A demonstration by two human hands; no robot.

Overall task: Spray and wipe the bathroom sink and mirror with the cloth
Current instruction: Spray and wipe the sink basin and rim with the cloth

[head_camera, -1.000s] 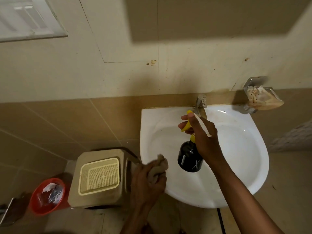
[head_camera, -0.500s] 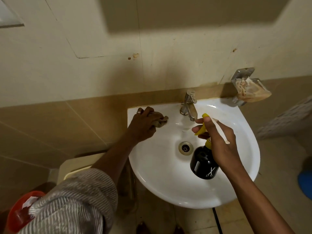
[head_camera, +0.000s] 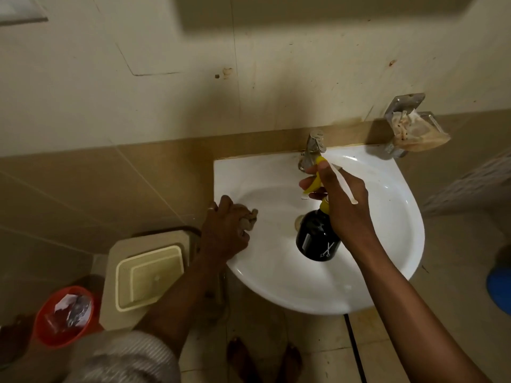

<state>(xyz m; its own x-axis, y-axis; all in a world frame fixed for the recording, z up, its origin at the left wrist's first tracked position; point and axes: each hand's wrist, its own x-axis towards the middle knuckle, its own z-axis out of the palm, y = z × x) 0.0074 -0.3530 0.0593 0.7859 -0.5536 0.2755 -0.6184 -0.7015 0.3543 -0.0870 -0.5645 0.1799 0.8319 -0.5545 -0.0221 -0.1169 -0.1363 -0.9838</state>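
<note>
Black spray bottle (head_camera: pixel 318 239), base toward the viewer and yellow nozzle toward the faucet (head_camera: pixel 313 150), hangs over the sink (head_camera: pixel 387 244) below the right hand (head_camera: pixel 343 200) clasping its neck. Left hand (head_camera: pixel 225 230) clenches cloth (head_camera: pixel 249 218) on the sink's left rim.

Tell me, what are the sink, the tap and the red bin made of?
The sink looks like glazed ceramic: white, smooth, glossy highlights. The tap looks like metal, probably chrome-plated: silvery and reflective. The red bin is likely plastic: bright uniform colour, thin rim.
</note>
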